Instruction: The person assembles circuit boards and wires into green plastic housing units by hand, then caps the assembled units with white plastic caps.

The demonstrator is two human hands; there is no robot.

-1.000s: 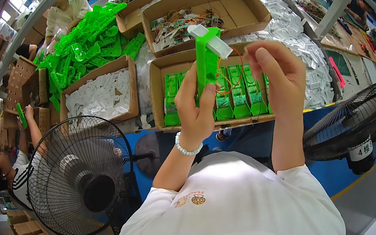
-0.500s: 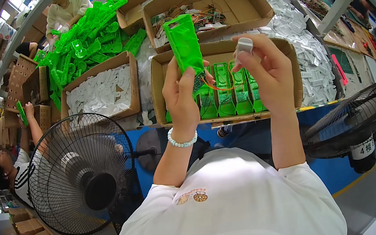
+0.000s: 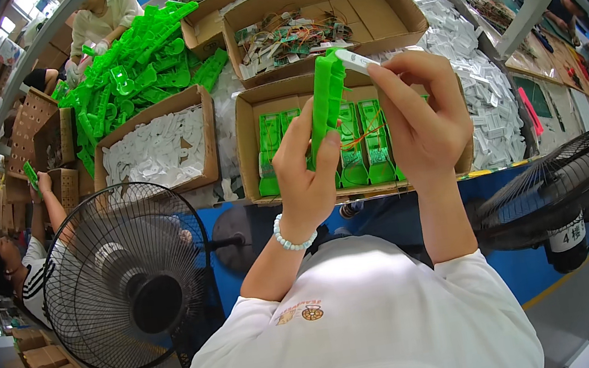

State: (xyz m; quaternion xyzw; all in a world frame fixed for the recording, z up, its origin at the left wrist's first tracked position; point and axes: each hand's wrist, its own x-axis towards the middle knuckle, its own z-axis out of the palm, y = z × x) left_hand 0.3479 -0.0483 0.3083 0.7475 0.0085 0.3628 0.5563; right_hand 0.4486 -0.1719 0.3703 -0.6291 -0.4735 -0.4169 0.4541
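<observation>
- Left hand (image 3: 306,182) gripped the green plastic housing (image 3: 324,103) at its lower half, fingers wrapped around it, thumb on the near side. Housing stood nearly upright, tilted slightly right at the top.
- Right hand (image 3: 422,123) pinched a small white part (image 3: 356,60) between thumb and forefinger, pressed against the top end of the housing. Other fingers curled in.
- Both hands were raised above the front cardboard box (image 3: 251,145) on the counter (image 3: 496,104). That box held a row of similar green pieces (image 3: 351,156) standing side by side, with thin orange wire over them.
- Behind it, a second box (image 3: 390,10) held loose wired parts. To the left, a box of white parts (image 3: 152,148); beyond that, a heap of green housings (image 3: 133,71).
- More white parts lay spread over the counter on the right.
- Beaded bracelet (image 3: 291,239) on the left wrist.
- 2 fans below the counter edge: black cage fan (image 3: 130,281) at left, another (image 3: 560,201) at right.
- Another person (image 3: 16,256) at far left held a green piece; a second person (image 3: 106,18) sat at the far side near the green heap.
</observation>
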